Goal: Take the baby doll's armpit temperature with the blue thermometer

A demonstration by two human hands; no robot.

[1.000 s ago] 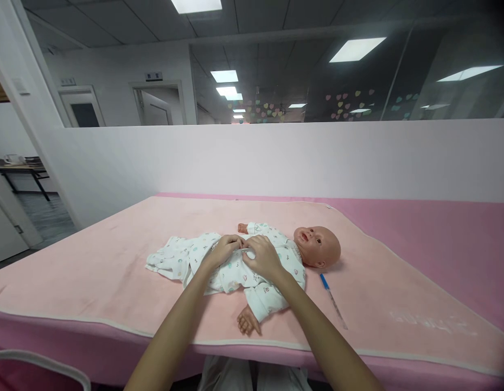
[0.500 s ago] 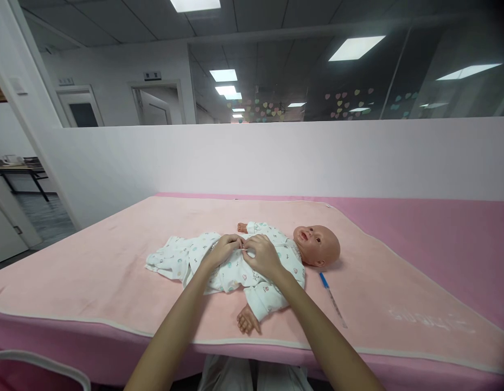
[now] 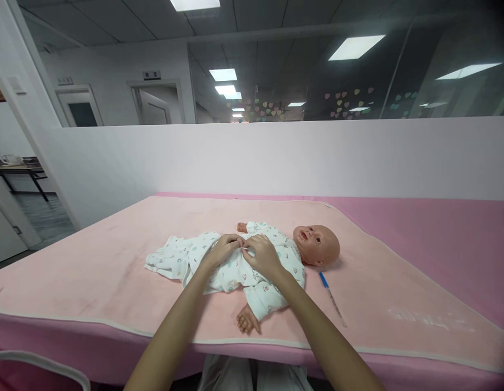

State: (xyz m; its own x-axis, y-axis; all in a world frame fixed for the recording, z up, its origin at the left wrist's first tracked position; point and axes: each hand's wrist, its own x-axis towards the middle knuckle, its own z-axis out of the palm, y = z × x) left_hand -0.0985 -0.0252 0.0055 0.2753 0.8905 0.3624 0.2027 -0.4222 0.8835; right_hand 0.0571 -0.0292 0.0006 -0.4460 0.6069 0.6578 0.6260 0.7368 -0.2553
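Observation:
A bald baby doll (image 3: 317, 245) lies on its back, head to the right, dressed in a white printed baby garment (image 3: 231, 274). Over the doll's belly, my left hand (image 3: 226, 249) is closed, its fingertips pinching a thin white tie string (image 3: 244, 248) at the front of the garment. My right hand (image 3: 263, 254) meets it from the right, thumb and fingers also pinched on the string. The fingertips of both hands nearly touch and hide most of the string. One doll hand (image 3: 248, 319) sticks out of the near sleeve.
A thermometer-like stick with a blue end (image 3: 332, 298) lies right of the doll, near its head. Under everything is a peach mat (image 3: 93, 260) over a pink surface (image 3: 439, 250). A white low wall (image 3: 276, 157) with glass above stands behind. A curved pale rail (image 3: 44, 363) is at lower left.

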